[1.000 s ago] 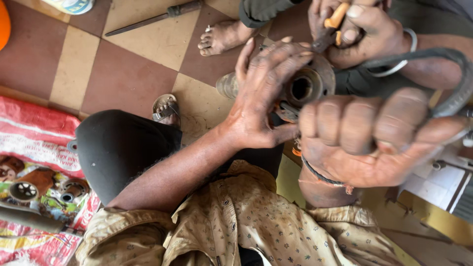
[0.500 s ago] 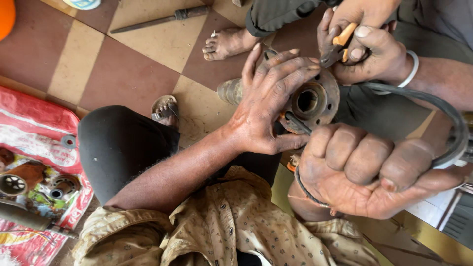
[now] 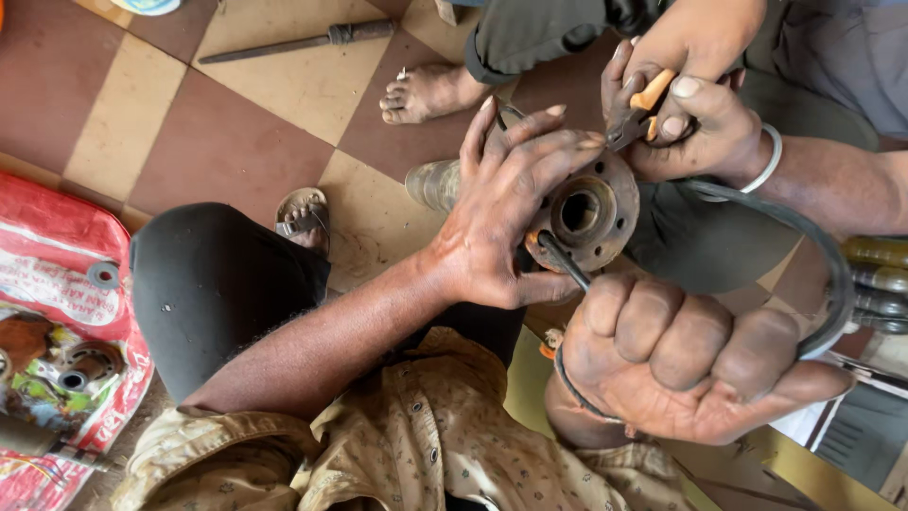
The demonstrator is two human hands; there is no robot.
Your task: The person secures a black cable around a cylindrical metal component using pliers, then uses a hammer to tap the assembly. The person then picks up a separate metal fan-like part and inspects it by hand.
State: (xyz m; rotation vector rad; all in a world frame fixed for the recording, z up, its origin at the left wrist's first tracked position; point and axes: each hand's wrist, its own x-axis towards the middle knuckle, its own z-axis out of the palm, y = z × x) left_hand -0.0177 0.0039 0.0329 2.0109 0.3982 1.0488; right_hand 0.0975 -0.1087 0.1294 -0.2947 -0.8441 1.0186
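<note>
A: Where is the wheel hub, and what state is each grip in?

B: The hub sits under the left hand, whose fingers lie spread and open across its flange, steadying rather than clasping. Just below it, the right hand is a closed fist around a thin dark rod, tip at the bore's edge.

A: And above the hub?

B: A co-worker's hands hold orange-handled pliers at the upper rim (keep clear of them).

A: Best practice here?

B: Probably press the flange firmly, keep the rod seated square, and drive in short, controlled strokes.
</note>
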